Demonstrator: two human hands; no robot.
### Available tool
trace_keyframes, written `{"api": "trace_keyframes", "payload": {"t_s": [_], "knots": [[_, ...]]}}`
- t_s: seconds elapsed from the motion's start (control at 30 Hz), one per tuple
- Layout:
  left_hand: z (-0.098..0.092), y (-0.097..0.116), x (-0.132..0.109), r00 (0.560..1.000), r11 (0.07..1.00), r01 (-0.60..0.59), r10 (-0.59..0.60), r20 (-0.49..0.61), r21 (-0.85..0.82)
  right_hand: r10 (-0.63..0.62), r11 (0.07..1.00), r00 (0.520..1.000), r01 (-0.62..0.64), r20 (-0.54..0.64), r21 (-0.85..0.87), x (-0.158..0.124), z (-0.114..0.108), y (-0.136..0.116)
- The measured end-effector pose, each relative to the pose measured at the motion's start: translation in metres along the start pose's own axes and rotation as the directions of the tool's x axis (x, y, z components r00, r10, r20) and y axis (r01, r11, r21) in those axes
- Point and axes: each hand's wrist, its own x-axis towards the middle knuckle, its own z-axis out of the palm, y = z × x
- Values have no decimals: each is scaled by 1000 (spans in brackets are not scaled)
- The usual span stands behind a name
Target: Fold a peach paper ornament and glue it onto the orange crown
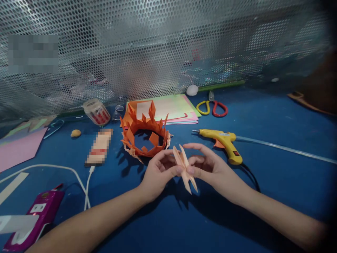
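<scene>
Both forearms reach in from the bottom edge and meet at the middle of the blue table. Between them sits a small folded paper piece, pale orange, its points splayed like a cross. Left hand pinches it from nine o'clock, thumb and forefinger closed on the paper; right hand grips it from three o'clock, forefinger stretched over the top. At twelve o'clock of the hands, just beyond them, stands an orange paper crown built of similar spiked units. A yellow glue gun lies at two o'clock, scissors farther back, a stack of coloured sheets behind the crown. To my eye, a unit is being shaped or creased; joining it to the ring would call for a firm pinch and careful alignment.
</scene>
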Motion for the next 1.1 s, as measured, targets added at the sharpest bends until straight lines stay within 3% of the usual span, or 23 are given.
{"api": "trace_keyframes", "payload": {"t_s": [0.1, 0.2, 0.5, 0.73, 0.83, 0.93, 1.03, 1.1], "knots": [[-3, -2, 1, 998, 1000, 4, -3, 70, -10, -18, 1000, 991, 18, 133, 4, 1, -4, -2], [-5, -3, 1, 991, 999, 42, -42, 128, 3, -18, 1000, 984, 19, 179, -5, 2, -8, -3], [-3, -7, -1, 989, 993, -20, 2, 151, 115, -87, 991, 993, 94, 76, -97, 0, -3, -2], [1, -8, -6, 980, 905, -197, 180, 81, 378, -251, 929, 963, 214, -92, -301, -9, 1, 5], [1, -9, -6, 965, 867, -259, 254, 71, 425, -371, 817, 928, 306, -38, -489, -10, 1, 7], [1, -10, -7, 956, 878, -279, 290, 31, 389, -526, 633, 850, 391, -1, -668, -9, 1, 9], [1, -11, -10, 960, 896, -258, 279, -4, 360, -642, 473, 767, 423, 27, -773, -8, 2, 10], [1, -11, -11, 967, 904, -232, 255, -18, 359, -670, 401, 740, 421, 53, -813, -9, 3, 9]]}}
